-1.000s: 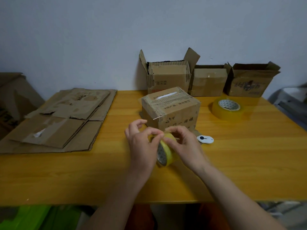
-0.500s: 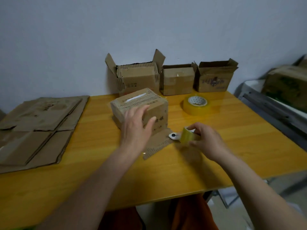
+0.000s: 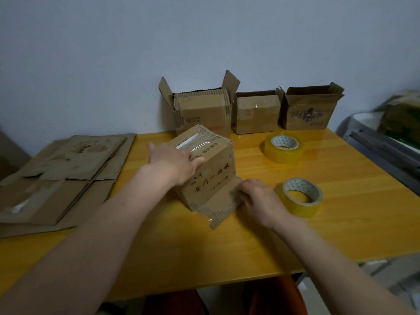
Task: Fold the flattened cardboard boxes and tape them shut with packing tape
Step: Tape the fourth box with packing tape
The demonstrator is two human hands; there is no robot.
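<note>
A small brown cardboard box point(image 3: 213, 178) with printed characters sits tilted at the middle of the yellow table point(image 3: 250, 242), its taped top facing up and away. My left hand point(image 3: 175, 162) lies flat on the box's top near edge. My right hand point(image 3: 256, 196) touches the loose flap point(image 3: 218, 208) that lies on the table at the box's base. A yellow tape roll point(image 3: 302, 196) lies flat just right of my right hand. A second, larger tape roll point(image 3: 284, 148) lies farther back.
Three folded boxes point(image 3: 204, 112) point(image 3: 256, 114) point(image 3: 309, 110) stand along the wall, two with open flaps. A stack of flattened cardboard point(image 3: 59, 178) covers the table's left side. At the right edge, off the table, stands another box point(image 3: 402, 114) on a grey surface.
My right hand has set the tape roll down on the table and moved left to the box's flap. The box has tipped up under my left hand. The view has turned slightly.
</note>
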